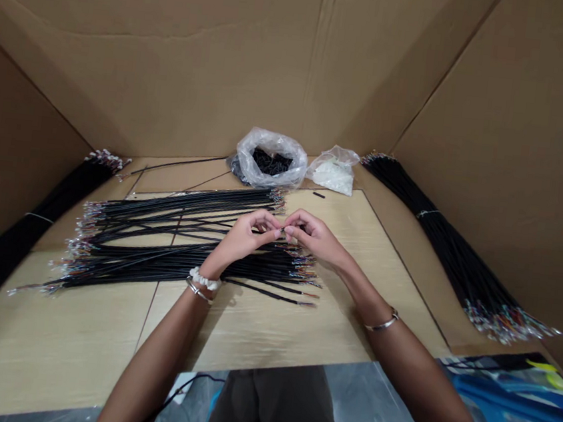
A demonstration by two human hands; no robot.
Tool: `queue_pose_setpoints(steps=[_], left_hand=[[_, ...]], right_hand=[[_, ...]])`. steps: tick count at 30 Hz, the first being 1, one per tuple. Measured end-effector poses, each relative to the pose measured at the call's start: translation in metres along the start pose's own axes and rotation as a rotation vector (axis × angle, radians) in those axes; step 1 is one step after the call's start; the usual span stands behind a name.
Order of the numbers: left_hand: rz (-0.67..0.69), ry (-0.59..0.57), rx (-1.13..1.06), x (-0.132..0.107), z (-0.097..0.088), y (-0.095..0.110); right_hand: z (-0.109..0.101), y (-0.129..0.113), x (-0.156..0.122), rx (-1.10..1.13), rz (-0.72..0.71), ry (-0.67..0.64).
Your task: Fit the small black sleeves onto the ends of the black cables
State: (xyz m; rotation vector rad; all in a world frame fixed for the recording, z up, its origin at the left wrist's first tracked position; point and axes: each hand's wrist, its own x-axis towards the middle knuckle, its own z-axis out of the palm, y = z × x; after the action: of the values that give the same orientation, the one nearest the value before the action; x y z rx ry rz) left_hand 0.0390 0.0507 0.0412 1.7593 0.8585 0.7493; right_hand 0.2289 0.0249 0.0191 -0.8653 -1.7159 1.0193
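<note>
At frame centre I see the left hand (246,235) and right hand (321,242), each grip pinched on one small dark piece (282,230), probably to steady it.

A person's left hand (242,239) and right hand (319,238) meet above the right end of a spread of black cables (155,261) on a desk (269,330), pinching a small dark piece (282,230). Behind the spread sit an open bag of black parts (293,165) and a bag of white parts (334,176); a tied bundle (56,197) lies left of it, a second bundle (442,238) right.
</note>
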Motion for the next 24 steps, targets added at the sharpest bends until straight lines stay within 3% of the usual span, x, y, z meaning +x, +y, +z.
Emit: queue_pose_setpoints(steps=[8, 13, 18, 24], left_hand=[[0.087, -0.026, 0.039, 0.003, -0.001, -0.010], [0.118, -0.044, 0.117, 0.000, -0.004, -0.007], [0.039, -0.028, 0.267, -0.002, -0.015, -0.006], [0.030, -0.032, 0.280, 0.003, -0.018, -0.011]], right_hand=[[0.005, 0.002, 0.002, -0.081, 0.000, 0.003], [0.007, 0.008, 0.003, 0.013, 0.102, 0.069], [0.006, 0.012, 0.004, 0.140, 0.198, 0.065], [0.010, 0.010, 0.004, 0.051, 0.229, 0.062]])
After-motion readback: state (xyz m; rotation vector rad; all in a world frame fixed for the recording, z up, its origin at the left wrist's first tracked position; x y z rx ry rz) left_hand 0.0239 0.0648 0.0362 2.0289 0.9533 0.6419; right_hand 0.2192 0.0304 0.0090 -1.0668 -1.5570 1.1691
